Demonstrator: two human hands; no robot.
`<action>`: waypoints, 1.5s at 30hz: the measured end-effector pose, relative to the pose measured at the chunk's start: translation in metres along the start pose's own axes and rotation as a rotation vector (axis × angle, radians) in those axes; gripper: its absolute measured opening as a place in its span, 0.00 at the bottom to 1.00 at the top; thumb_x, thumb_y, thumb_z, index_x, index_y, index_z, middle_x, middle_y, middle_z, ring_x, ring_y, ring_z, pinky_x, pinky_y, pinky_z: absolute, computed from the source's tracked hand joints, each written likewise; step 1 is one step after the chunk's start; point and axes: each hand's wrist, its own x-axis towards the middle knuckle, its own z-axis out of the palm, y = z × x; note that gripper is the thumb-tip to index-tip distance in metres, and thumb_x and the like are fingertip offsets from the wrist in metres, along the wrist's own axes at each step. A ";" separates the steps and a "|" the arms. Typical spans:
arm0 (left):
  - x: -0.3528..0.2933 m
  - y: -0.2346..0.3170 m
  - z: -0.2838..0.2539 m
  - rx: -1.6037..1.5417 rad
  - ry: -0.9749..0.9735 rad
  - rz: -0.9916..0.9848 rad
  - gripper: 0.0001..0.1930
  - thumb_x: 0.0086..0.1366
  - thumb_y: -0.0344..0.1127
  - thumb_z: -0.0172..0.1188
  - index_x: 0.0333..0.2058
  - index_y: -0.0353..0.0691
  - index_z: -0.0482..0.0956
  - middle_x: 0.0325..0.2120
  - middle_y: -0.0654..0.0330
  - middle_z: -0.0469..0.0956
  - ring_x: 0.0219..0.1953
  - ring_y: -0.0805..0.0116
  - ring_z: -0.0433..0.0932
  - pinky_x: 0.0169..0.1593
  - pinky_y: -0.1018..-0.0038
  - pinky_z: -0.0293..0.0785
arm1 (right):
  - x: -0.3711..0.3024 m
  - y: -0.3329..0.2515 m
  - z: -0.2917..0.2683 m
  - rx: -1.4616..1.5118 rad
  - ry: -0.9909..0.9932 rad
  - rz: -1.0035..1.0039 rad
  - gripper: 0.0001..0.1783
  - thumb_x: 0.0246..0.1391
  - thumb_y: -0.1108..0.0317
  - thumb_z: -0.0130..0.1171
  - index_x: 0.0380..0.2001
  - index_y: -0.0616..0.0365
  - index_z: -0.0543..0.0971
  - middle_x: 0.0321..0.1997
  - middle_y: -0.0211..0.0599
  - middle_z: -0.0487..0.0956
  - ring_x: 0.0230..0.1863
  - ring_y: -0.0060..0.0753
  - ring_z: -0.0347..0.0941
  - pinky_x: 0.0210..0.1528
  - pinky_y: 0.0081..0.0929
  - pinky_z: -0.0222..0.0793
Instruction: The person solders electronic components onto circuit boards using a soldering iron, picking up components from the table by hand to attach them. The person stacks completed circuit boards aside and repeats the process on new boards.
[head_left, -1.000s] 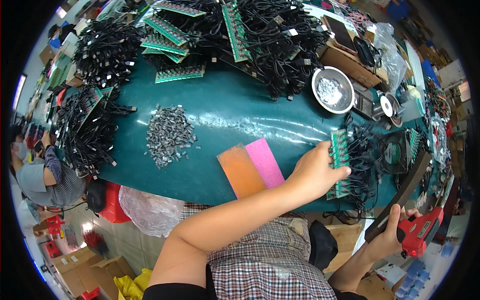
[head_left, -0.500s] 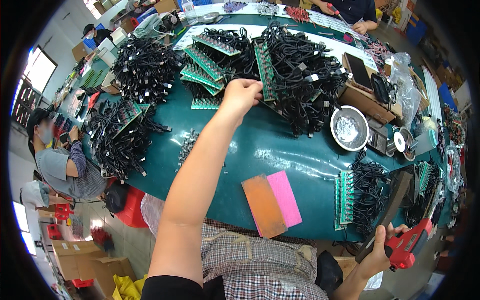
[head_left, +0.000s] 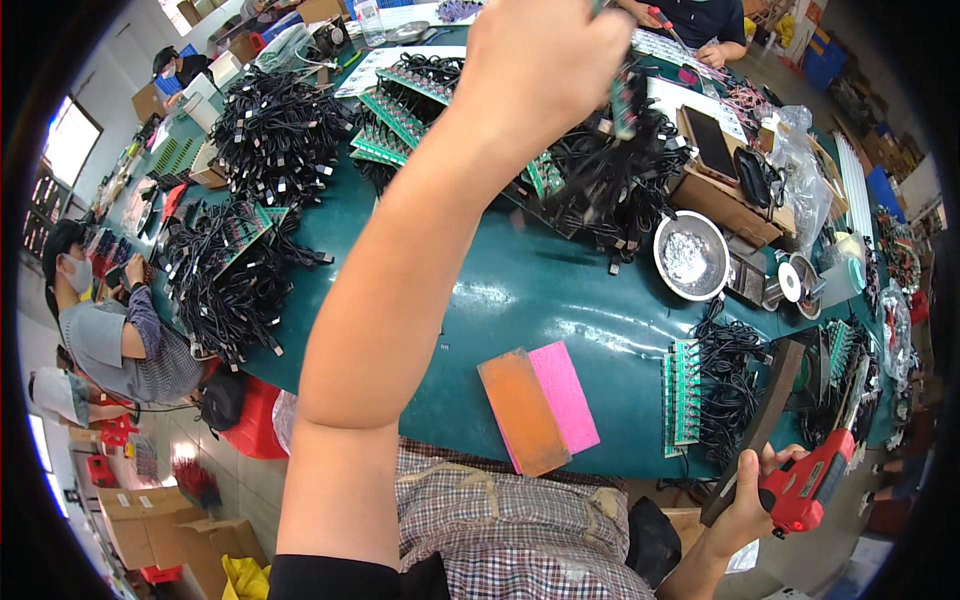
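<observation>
My left hand (head_left: 545,65) is raised over the cable piles, its fingers closed on a green circuit board strip (head_left: 624,105) seen nearly edge-on. Black cables hang below that strip, smeared by motion. At the lower right my right hand (head_left: 745,510) is closed around a red soldering gun (head_left: 812,485); a long dark bar (head_left: 758,430) rises beside the thumb. Beneath the left hand lies a heap of black cables (head_left: 630,190) with another green board (head_left: 545,175) in it. More green strips (head_left: 395,117) lie left of it, partly hidden by my forearm.
An orange pad (head_left: 525,412) overlaps a pink pad (head_left: 565,398) near the front edge. A metal bowl (head_left: 692,257) holds silvery bits. One cabled board (head_left: 682,395) lies at right; cable heaps (head_left: 270,140) stand at left. A phone (head_left: 708,142) rests on a box. Other people sit around.
My left hand has lifted the circuit board strip up off the pile, bringing its cables along. The right hand stays in place with the soldering gun. The whole view has shifted slightly.
</observation>
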 end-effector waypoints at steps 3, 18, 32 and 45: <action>-0.009 0.048 -0.023 -0.005 -0.044 0.050 0.10 0.75 0.28 0.53 0.34 0.29 0.78 0.28 0.52 0.83 0.28 0.70 0.85 0.30 0.77 0.80 | 0.001 -0.002 0.000 -0.006 0.037 -0.018 0.33 0.52 0.90 0.65 0.60 0.63 0.67 0.55 0.35 0.66 0.53 0.32 0.70 0.57 0.37 0.74; -0.154 0.067 0.026 -0.998 -0.411 -0.811 0.18 0.78 0.45 0.57 0.41 0.32 0.78 0.29 0.58 0.84 0.23 0.75 0.84 0.21 0.83 0.74 | 0.002 -0.014 0.002 0.004 0.020 -0.063 0.33 0.52 0.89 0.67 0.60 0.63 0.67 0.50 0.36 0.67 0.44 0.29 0.68 0.51 0.30 0.71; -0.317 0.053 0.008 -0.508 -0.534 -1.299 0.20 0.78 0.47 0.57 0.36 0.31 0.79 0.24 0.55 0.84 0.22 0.72 0.83 0.24 0.77 0.79 | -0.052 -0.034 0.052 -0.154 -0.509 0.166 0.43 0.44 0.83 0.78 0.61 0.57 0.65 0.56 0.35 0.71 0.58 0.28 0.76 0.49 0.26 0.78; -0.325 0.052 0.005 -0.645 -0.469 -1.241 0.17 0.78 0.40 0.55 0.35 0.29 0.77 0.24 0.52 0.83 0.23 0.67 0.86 0.24 0.72 0.82 | -0.091 -0.022 0.137 -0.373 -0.679 -0.559 0.33 0.42 0.75 0.78 0.52 0.63 0.73 0.45 0.48 0.77 0.42 0.50 0.78 0.40 0.36 0.76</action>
